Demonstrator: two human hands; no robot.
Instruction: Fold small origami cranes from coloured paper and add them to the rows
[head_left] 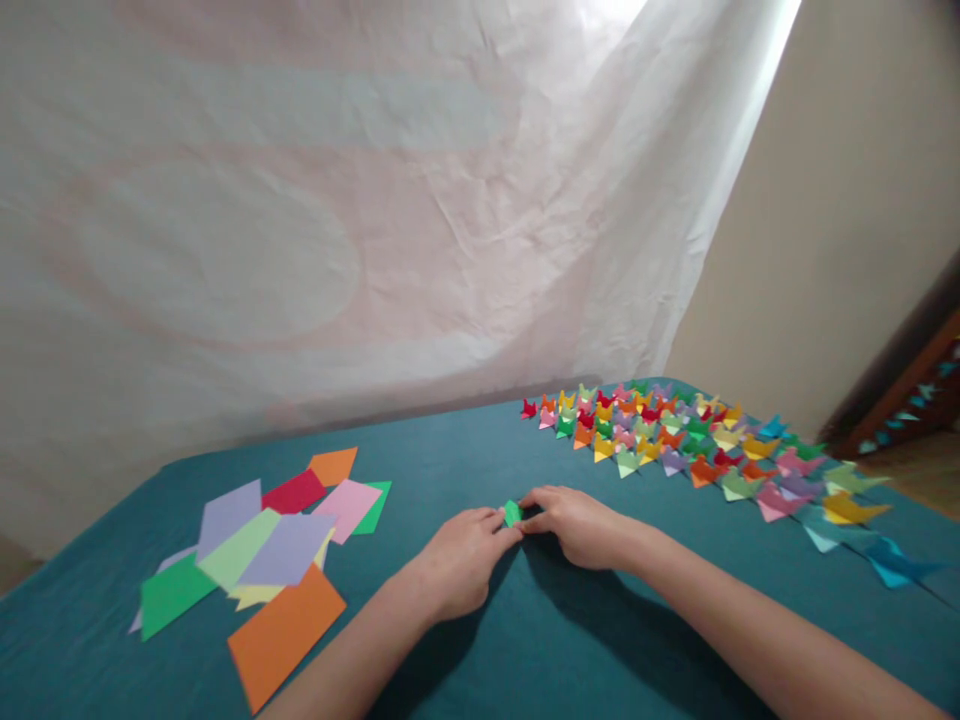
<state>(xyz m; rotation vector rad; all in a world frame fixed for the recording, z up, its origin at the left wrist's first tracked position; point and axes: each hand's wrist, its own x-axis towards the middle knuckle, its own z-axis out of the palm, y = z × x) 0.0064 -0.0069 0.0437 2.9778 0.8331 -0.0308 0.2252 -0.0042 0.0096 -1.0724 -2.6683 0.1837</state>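
Observation:
A small piece of folded green paper [513, 513] is pinched between my two hands, just above or on the teal tablecloth near the middle. My left hand [466, 560] grips its left and lower side, thumb and fingers closed together. From the right, my right hand [571, 522] holds its other edge with thumb and forefinger. The fingertips cover part of the paper, so its full folded shape is hidden.
Loose coloured paper sheets lie overlapping at the left, including an orange sheet [287, 636] and a pink sheet [347, 510]. Rows of small folded paper figures [675, 440] stand at the right. A pale cloth [337, 220] hangs behind the table [442, 450].

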